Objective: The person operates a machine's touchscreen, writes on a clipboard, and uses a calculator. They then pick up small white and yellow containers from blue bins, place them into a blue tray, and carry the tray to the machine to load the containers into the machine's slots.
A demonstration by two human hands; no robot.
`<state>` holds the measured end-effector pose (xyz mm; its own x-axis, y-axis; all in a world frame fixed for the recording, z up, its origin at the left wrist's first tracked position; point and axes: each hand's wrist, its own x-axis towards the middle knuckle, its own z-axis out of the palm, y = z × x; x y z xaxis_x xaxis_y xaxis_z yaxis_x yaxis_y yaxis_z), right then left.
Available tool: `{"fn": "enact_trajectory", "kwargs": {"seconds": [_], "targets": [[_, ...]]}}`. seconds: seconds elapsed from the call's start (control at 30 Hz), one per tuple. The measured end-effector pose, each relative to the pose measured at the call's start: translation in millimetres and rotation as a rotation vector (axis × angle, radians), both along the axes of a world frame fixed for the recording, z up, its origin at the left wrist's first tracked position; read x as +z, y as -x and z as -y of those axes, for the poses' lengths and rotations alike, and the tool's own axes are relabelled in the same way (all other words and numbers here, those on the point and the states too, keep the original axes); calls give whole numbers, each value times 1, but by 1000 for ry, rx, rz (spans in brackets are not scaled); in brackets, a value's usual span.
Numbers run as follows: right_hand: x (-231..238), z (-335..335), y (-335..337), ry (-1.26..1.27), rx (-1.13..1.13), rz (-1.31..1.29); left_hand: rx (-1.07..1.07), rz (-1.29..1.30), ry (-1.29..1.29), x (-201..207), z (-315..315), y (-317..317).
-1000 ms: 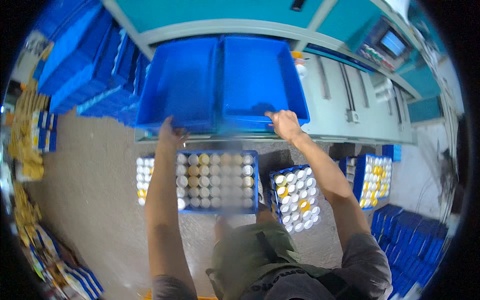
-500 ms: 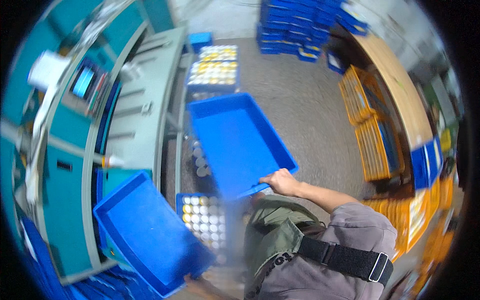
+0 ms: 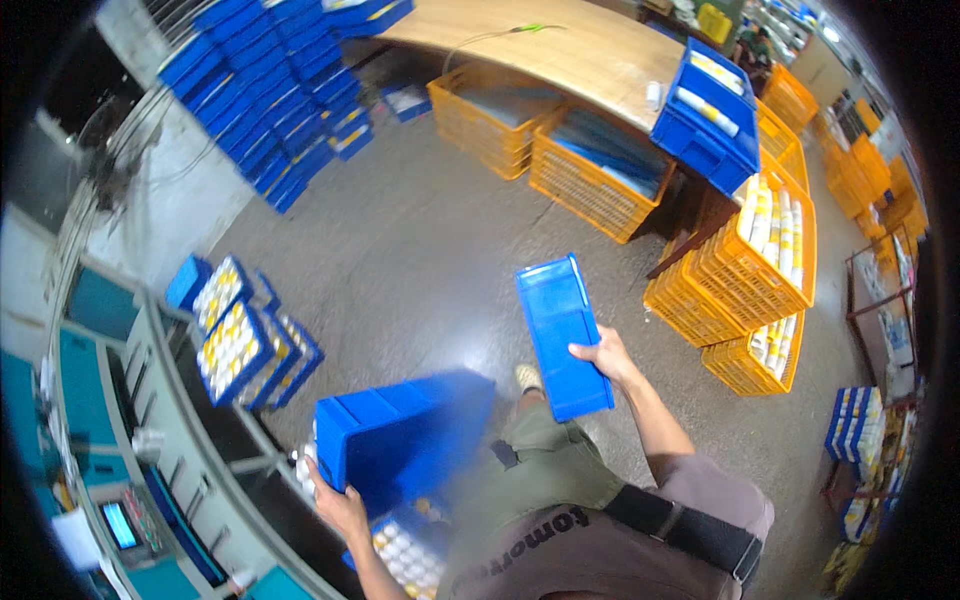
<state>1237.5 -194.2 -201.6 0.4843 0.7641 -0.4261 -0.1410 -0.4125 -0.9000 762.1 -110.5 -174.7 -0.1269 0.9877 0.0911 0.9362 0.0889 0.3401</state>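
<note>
I carry two empty-looking blue plastic crates, one in each hand. My left hand grips the near left edge of a crate that is tipped on its side. My right hand clasps the edge of the other crate, its thumb over the rim; this crate is turned on edge beside my right leg. Below the left crate, a blue crate of white and yellow tubes is partly hidden.
Tube-filled blue crates stand at left beside the long machine. Blue crates are stacked high at far left. Orange crates sit under a wooden table; others hold tubes at right. A blue crate rests at the table's end.
My view and body have turned right, bringing the table and orange crates ahead. Both crates are still in my hands and have tilted from lying open upward to standing on edge.
</note>
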Motion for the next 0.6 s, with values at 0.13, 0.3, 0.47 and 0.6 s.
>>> {"fn": "enact_trajectory", "kwargs": {"seconds": [0.13,0.3,0.47,0.6], "targets": [[22,-3,-90,-61,-48,12,-92,-104,125,-15,-87,-75],[65,-67,-193,-156,103,520,-21,180,86,-5,-168,-122],[39,-187,-294,-46,85,1088,309,769,316,-21,-259,-160],[-10,-300,-403,212,82,1304,398,1263,436,-53,-351,-245]]}}
